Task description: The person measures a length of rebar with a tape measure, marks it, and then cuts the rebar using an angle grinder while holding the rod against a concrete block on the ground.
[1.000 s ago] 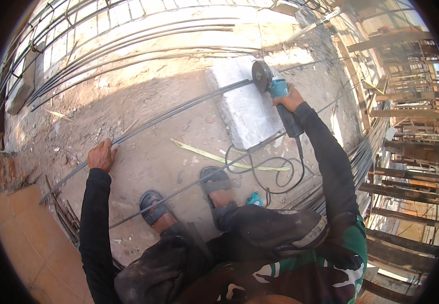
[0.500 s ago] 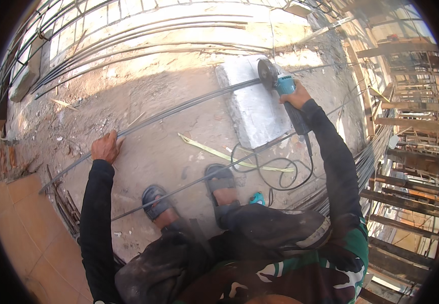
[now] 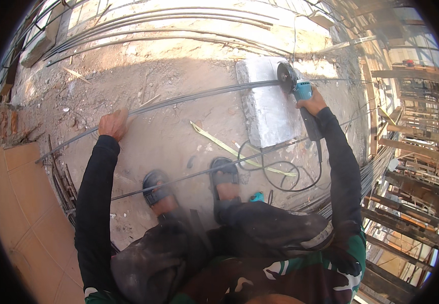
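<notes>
My left hand (image 3: 113, 124) is closed around a bundle of thin steel rebars (image 3: 179, 97), which runs from the tiled edge at left up to the right. In my right hand (image 3: 313, 101) is a teal and black angle grinder (image 3: 303, 91), gripped by its body. Its cutting disc (image 3: 286, 77) stands upright at the rebars, over the grey concrete block (image 3: 270, 114) they lie across. Whether the disc touches the steel I cannot tell. From the grinder's rear end a black cord (image 3: 300, 190) drops and loops on the ground.
Another rebar (image 3: 189, 176) crosses over my sandalled feet. A yellowish strip (image 3: 229, 150) and a small teal object (image 3: 256, 196) lie nearby. More rods (image 3: 169, 34) lie at the far side. Orange tiles (image 3: 32, 202) border the left, wooden timbers (image 3: 412, 147) the right.
The view has turned slightly, so the block, grinder and rebars appear farther right. Both hands keep their grips, and the disc stays at about the same place over the block.
</notes>
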{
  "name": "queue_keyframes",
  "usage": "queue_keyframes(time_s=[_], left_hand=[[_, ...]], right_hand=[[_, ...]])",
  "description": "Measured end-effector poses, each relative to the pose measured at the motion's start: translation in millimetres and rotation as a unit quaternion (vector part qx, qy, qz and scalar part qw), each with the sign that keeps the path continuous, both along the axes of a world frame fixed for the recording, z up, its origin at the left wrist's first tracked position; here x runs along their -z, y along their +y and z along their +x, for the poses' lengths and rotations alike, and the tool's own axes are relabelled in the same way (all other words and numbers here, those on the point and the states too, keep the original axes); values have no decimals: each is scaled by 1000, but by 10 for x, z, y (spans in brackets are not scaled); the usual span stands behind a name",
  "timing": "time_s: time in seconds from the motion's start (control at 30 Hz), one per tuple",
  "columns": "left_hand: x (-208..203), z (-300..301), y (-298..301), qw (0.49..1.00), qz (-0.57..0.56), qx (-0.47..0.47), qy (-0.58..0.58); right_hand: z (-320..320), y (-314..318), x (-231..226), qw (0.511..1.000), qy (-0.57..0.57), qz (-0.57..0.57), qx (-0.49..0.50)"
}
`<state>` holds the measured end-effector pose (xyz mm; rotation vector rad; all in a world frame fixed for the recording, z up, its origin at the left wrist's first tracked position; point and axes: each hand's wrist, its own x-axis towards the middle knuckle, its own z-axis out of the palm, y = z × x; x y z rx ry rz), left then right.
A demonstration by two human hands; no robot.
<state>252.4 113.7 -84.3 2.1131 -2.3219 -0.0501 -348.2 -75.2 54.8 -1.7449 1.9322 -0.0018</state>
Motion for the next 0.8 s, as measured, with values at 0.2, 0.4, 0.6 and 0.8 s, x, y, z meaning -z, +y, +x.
queue_keyframes(time_s=[0.2,0.4,0.6,0.8], left_hand=[[-60,-26,6,1000,3,-11,14],[-69,-40,-27,999,27,-26,19],[-71,-25,-9,1000,3,-14,19],[-58,-20,-10,1000,-17,0,21]], right_hand=[[23,132,9,999,5,-31,-5],[2,207,7,999,9,-37,-1],[24,269,3,999,9,-42,-6],[-25,310,4,999,22,-42,-9]])
